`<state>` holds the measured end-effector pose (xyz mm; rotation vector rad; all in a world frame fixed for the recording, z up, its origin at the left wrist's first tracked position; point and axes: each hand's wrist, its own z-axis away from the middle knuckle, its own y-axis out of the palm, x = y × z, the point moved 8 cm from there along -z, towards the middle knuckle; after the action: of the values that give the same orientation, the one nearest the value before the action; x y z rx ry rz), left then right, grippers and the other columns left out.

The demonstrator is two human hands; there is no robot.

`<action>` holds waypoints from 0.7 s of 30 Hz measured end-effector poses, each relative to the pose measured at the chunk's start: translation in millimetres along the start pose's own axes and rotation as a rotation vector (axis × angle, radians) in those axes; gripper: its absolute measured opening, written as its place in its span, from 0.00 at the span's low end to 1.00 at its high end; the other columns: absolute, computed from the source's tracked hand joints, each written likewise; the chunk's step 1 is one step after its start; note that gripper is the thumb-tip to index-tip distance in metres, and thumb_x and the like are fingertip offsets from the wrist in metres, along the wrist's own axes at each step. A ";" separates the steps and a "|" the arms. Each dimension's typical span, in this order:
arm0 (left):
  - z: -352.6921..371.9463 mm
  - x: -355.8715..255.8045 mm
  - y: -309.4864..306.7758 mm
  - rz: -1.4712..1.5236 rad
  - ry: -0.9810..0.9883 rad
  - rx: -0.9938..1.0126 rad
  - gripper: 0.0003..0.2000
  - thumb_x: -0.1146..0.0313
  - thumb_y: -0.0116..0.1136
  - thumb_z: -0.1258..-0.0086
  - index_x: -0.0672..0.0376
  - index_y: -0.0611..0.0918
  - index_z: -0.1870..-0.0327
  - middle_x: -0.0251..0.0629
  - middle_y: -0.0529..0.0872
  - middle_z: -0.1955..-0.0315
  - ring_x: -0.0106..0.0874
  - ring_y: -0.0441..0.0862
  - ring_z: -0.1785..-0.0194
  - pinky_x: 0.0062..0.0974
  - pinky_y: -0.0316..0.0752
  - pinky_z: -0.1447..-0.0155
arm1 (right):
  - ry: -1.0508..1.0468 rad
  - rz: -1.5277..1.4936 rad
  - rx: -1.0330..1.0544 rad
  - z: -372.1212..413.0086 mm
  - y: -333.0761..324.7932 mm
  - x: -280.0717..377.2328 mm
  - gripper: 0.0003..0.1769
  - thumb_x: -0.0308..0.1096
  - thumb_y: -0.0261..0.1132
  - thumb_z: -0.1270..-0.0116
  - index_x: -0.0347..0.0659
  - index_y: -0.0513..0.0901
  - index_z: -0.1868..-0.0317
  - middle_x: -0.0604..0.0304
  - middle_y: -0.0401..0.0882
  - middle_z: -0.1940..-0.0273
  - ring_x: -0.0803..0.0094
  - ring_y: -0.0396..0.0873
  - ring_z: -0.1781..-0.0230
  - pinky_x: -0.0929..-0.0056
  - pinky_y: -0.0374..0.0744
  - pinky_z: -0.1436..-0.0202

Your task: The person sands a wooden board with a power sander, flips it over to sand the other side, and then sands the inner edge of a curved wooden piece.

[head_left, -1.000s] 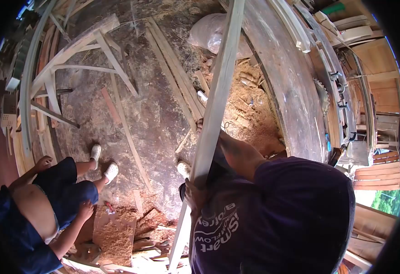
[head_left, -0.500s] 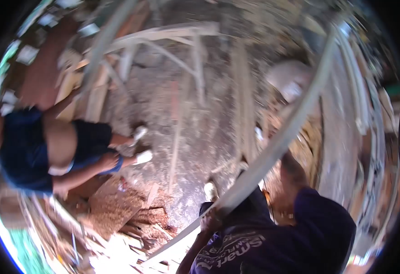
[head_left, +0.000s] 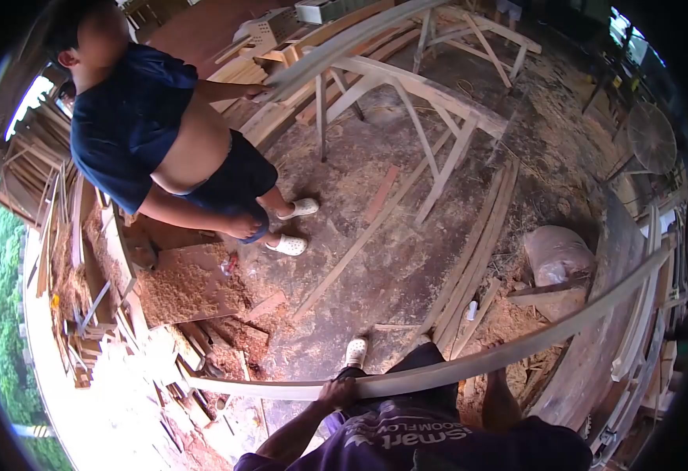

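Note:
A long pale wooden plank [head_left: 414, 380] stretches across the front of my body, its right end rising toward the right side of the head view. My left hand [head_left: 337, 392] is closed around it near my waist, left of the middle. Farther right, my right hand [head_left: 494, 344] grips the same plank; fingertips show over its far edge, and the plank hides most of that hand. My shoes and several boards on the floor lie beyond the plank.
A person [head_left: 171, 141] in dark clothes stands at the left, one hand near a long timber [head_left: 344, 47] on a wooden trestle [head_left: 430, 90]. Long boards [head_left: 477, 251], a stuffed sack [head_left: 557, 253], sawdust [head_left: 187, 286] and offcuts [head_left: 195, 353] lie on the floor. A fan [head_left: 651, 137] stands right.
The plank has swung from a steep diagonal to nearly level across my body, both hands on it. My view has turned, showing the trestles and the other person more fully.

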<state>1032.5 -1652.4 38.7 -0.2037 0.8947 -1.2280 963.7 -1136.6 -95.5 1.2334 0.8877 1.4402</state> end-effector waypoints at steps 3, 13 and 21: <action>-19.7 18.5 13.3 -0.033 0.108 -0.057 0.19 0.56 0.54 0.31 0.53 0.75 0.44 0.53 0.86 0.52 0.53 0.84 0.46 0.53 0.77 0.45 | -0.124 0.093 -0.215 25.2 12.4 8.1 0.15 0.47 0.48 0.24 0.57 0.64 0.71 0.76 0.58 0.77 0.77 0.58 0.76 0.68 0.61 0.66; -62.0 -10.2 37.1 -0.120 0.418 0.103 0.16 0.66 0.66 0.46 0.55 0.80 0.55 0.44 0.85 0.57 0.46 0.83 0.46 0.44 0.77 0.46 | -0.279 0.172 -0.311 168.6 19.6 54.7 0.16 0.51 0.49 0.24 0.56 0.65 0.71 0.74 0.60 0.77 0.75 0.59 0.77 0.64 0.65 0.65; -39.4 -72.0 15.5 -0.105 0.642 0.285 0.20 0.65 0.68 0.54 0.59 0.81 0.57 0.47 0.86 0.63 0.49 0.85 0.56 0.43 0.80 0.52 | -0.362 0.262 -0.653 284.4 34.8 76.7 0.17 0.53 0.49 0.25 0.56 0.66 0.70 0.73 0.62 0.76 0.74 0.61 0.77 0.63 0.66 0.65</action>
<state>1012.8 -1571.3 38.5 0.4009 1.2489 -1.5342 1234.9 -1091.0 15.7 1.0680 -0.0091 1.4769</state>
